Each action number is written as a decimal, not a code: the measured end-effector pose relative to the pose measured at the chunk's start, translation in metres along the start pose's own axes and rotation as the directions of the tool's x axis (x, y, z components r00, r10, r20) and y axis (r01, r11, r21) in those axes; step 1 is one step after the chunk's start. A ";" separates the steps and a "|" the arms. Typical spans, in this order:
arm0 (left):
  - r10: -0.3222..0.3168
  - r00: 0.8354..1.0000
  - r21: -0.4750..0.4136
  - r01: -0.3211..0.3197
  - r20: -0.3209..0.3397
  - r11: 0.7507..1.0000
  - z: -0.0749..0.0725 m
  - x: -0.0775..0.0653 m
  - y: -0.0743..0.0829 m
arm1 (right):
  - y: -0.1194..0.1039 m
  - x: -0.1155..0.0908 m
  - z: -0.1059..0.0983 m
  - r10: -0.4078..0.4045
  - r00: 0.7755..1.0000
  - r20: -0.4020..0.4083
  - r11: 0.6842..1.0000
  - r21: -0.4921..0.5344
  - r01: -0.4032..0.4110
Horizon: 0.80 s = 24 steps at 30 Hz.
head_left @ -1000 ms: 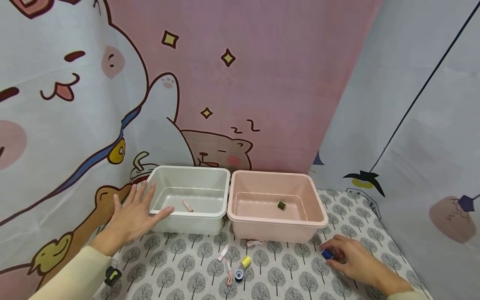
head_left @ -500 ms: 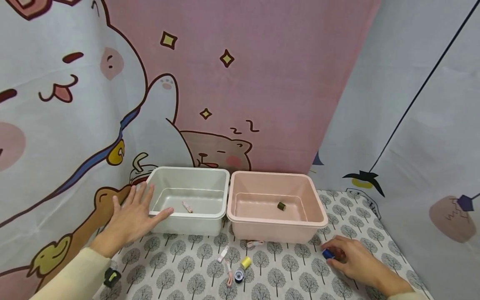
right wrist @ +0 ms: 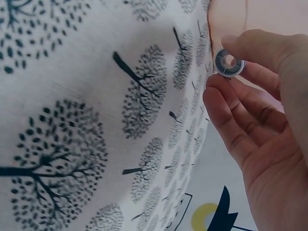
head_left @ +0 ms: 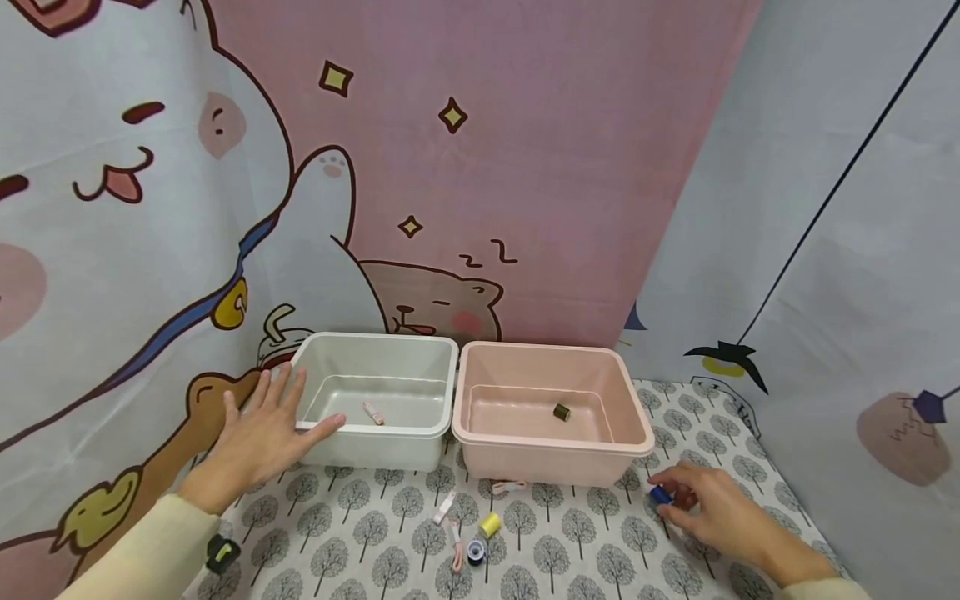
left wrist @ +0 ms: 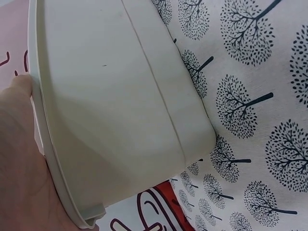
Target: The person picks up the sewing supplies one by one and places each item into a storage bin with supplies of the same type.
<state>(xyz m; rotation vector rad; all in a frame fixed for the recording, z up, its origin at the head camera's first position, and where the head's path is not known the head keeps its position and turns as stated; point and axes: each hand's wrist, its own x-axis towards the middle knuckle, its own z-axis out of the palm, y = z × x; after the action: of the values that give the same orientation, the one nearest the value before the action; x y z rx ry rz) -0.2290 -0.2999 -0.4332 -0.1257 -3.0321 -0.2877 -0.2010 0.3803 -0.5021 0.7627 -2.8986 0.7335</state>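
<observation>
Between my hands, the head view shows a white bin [head_left: 367,452] and a pink bin [head_left: 555,462], rims just beside each other. My left hand [head_left: 258,442] lies spread on the white bin's outer edge. My right hand [head_left: 708,508] pinches a blue spool [head_left: 660,494] off the pink bin's near corner; tree-printed cloth [head_left: 555,517] runs from there toward a yellow spool [head_left: 490,524]. From my left wrist, that hand lies along the rim, cloth stretching beyond the wall. From my right wrist, thumb and fingers hold the blue spool, its round end showing.
</observation>
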 end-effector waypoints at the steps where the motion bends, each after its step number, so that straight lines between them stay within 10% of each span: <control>1: 0.001 1.000 0.002 -0.001 0.001 1.000 0.000 0.000 0.000 | 0.000 0.000 -0.001 -0.003 1.000 -0.006 1.000 -0.003 0.003; 24: -0.001 0.999 -0.023 0.001 0.037 1.000 -0.007 0.000 -0.009 | -0.016 0.011 -0.037 -0.058 0.984 -0.168 0.990 -0.134 0.036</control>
<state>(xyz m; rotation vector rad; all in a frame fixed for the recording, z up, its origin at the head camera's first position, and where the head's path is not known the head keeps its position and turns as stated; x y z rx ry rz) -0.2297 -0.3101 -0.4284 -0.1327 -3.0661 -0.3240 -0.2056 0.3801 -0.4603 0.7129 -2.7326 0.5673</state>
